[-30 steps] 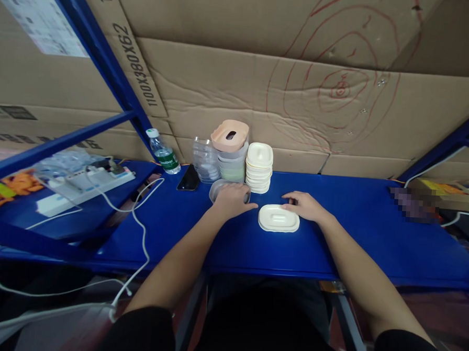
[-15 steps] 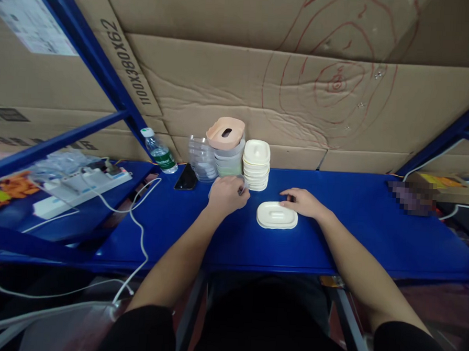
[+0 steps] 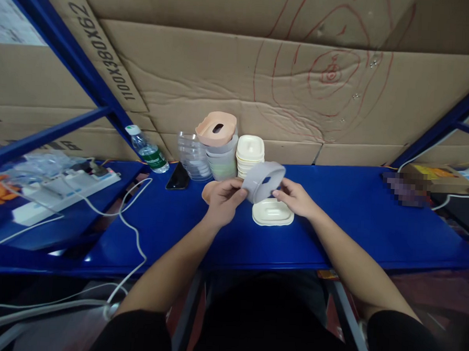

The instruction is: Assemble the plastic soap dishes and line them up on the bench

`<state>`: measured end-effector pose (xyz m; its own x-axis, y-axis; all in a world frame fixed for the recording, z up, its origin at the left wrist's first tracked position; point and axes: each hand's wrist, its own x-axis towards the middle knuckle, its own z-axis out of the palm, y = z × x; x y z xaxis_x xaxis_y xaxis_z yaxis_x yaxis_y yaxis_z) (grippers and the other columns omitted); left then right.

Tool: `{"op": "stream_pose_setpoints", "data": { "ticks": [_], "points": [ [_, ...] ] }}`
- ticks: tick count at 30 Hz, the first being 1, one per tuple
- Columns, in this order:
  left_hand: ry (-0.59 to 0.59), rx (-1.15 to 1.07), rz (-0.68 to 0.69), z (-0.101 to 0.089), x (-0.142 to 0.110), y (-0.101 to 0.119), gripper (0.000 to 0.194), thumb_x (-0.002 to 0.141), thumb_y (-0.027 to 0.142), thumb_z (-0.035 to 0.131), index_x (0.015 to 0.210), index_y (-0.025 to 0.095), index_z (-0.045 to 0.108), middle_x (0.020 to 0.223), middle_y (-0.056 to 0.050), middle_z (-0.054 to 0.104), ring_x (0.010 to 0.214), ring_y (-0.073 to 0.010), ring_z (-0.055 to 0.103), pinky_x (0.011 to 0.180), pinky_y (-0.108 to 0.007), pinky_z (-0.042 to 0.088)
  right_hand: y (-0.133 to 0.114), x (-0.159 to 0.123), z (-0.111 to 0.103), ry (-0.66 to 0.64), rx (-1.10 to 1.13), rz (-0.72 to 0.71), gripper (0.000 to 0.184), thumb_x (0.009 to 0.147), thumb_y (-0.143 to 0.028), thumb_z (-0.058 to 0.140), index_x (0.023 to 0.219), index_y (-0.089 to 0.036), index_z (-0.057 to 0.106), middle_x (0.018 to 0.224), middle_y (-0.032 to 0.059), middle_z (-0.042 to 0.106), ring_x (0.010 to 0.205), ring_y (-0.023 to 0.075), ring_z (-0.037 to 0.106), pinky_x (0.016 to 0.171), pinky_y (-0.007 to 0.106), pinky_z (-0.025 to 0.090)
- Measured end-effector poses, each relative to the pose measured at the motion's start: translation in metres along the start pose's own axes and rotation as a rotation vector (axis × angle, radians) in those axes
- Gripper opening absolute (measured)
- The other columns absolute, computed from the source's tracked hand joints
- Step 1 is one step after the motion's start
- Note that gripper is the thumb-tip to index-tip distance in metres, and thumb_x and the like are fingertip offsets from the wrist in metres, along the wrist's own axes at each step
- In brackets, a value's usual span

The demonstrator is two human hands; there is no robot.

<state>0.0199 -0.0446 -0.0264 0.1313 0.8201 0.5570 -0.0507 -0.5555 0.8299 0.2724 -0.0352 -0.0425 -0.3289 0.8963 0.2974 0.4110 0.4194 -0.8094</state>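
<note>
My left hand (image 3: 223, 200) pinches the left side of a grey plastic tray with an oval slot (image 3: 255, 184), which is tilted on edge above the table. Fingers of my right hand (image 3: 297, 198) grip the tray's right edge. Just below it, a cream oblong lid (image 3: 273, 213) lies flat on the blue table. Part of a peach-coloured piece (image 3: 207, 191) shows behind my left hand, which hides most of it. Behind my hands stands a stack of cream lids (image 3: 250, 146). To its left is a stack of grey and greenish trays (image 3: 222, 162) with a peach slotted tray (image 3: 217, 128) on top.
Clear plastic containers (image 3: 192, 157) are stacked left of the trays. A black phone (image 3: 178, 176) and a water bottle (image 3: 151, 155) are further left, near a power strip (image 3: 66, 195) with white cables. An open cardboard box (image 3: 439, 178) sits at the right. Cardboard (image 3: 209, 64) walls the back.
A grey tray has come up from beside the stacks and is now between both hands. My right hand has left the cream lid and taken the tray's edge. The view has shifted slightly.
</note>
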Motion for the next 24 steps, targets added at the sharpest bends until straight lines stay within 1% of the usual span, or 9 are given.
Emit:
{"op": "stream_pose_setpoints", "data": {
  "ticks": [3,5,7,9,10,13,15,19,24],
  "points": [
    [-0.019,-0.095,-0.154,0.004,0.001,-0.013,0.051,0.081,0.072,0.068,0.083,0.022,0.063,0.076,-0.002,0.068,0.064,-0.0147,0.061,0.056,-0.029,0.048,0.002,0.001,-0.004,0.057,0.113,0.063,0.053,0.088,-0.068,0.064,0.106,-0.019,0.069,0.082,0.0044,0.071,0.068,0.0172,0.063,0.065,0.031,0.053],
    [-0.011,-0.137,-0.213,0.005,0.003,-0.016,0.048,0.082,0.069,0.07,0.095,0.023,0.064,0.073,0.0,0.066,0.057,-0.0119,0.057,0.051,-0.026,0.044,0.003,0.001,-0.013,0.113,0.2,0.107,0.055,0.083,-0.072,0.068,0.095,-0.019,0.068,0.073,0.0022,0.067,0.061,0.0157,0.06,0.06,0.029,0.05],
    [0.006,-0.151,-0.231,0.004,0.006,-0.016,0.055,0.081,0.062,0.075,0.118,0.023,0.063,0.075,0.0,0.069,0.055,-0.0107,0.058,0.049,-0.024,0.043,0.003,0.0,-0.024,0.139,0.236,0.14,0.056,0.081,-0.074,0.068,0.085,-0.018,0.067,0.068,0.0016,0.065,0.057,0.0144,0.057,0.056,0.027,0.046],
    [-0.002,-0.117,-0.215,0.004,0.007,-0.013,0.071,0.081,0.057,0.078,0.137,0.021,0.056,0.078,-0.001,0.072,0.058,-0.0121,0.063,0.052,-0.024,0.047,0.002,-0.002,-0.034,0.135,0.206,0.173,0.058,0.083,-0.076,0.065,0.076,-0.018,0.066,0.066,0.0024,0.064,0.056,0.0137,0.056,0.055,0.026,0.043],
    [-0.019,-0.083,-0.208,0.004,0.007,-0.012,0.074,0.082,0.057,0.077,0.141,0.019,0.054,0.078,-0.001,0.073,0.06,-0.0131,0.066,0.054,-0.024,0.049,0.001,-0.003,-0.038,0.134,0.173,0.198,0.059,0.084,-0.076,0.063,0.073,-0.018,0.065,0.064,0.0027,0.064,0.056,0.0136,0.056,0.054,0.026,0.042],
    [-0.099,0.055,-0.216,0.004,0.006,-0.011,0.07,0.09,0.06,0.065,0.142,0.014,0.058,0.077,-0.003,0.072,0.062,-0.0144,0.068,0.058,-0.026,0.053,-0.002,-0.006,-0.044,0.14,0.065,0.281,0.062,0.085,-0.078,0.061,0.068,-0.018,0.063,0.059,0.0025,0.062,0.053,0.0137,0.055,0.053,0.026,0.04],
    [-0.165,0.183,-0.231,0.002,0.006,-0.012,0.069,0.093,0.06,0.061,0.144,0.014,0.058,0.076,-0.002,0.072,0.061,-0.0138,0.067,0.058,-0.025,0.053,-0.003,-0.007,-0.045,0.102,0.01,0.314,0.063,0.084,-0.079,0.061,0.065,-0.019,0.061,0.056,0.0021,0.061,0.052,0.0137,0.055,0.052,0.026,0.04],
    [-0.34,0.411,-0.226,-0.003,0.007,-0.011,0.063,0.094,0.056,0.06,0.147,0.021,0.057,0.073,0.002,0.069,0.059,-0.0139,0.064,0.058,-0.026,0.051,-0.003,-0.008,-0.049,-0.06,-0.046,0.365,0.067,0.084,-0.083,0.056,0.062,-0.019,0.06,0.055,0.0024,0.061,0.051,0.0142,0.056,0.053,0.027,0.043],
    [-0.466,0.585,-0.244,-0.005,0.008,-0.006,0.056,0.095,0.053,0.059,0.143,0.024,0.06,0.085,-0.002,0.074,0.065,-0.0172,0.066,0.059,-0.028,0.048,0.002,-0.008,-0.055,-0.187,-0.097,0.441,0.075,0.09,-0.085,0.04,0.057,-0.02,0.06,0.052,0.0041,0.06,0.048,0.0145,0.055,0.053,0.029,0.045]
  ]
}}
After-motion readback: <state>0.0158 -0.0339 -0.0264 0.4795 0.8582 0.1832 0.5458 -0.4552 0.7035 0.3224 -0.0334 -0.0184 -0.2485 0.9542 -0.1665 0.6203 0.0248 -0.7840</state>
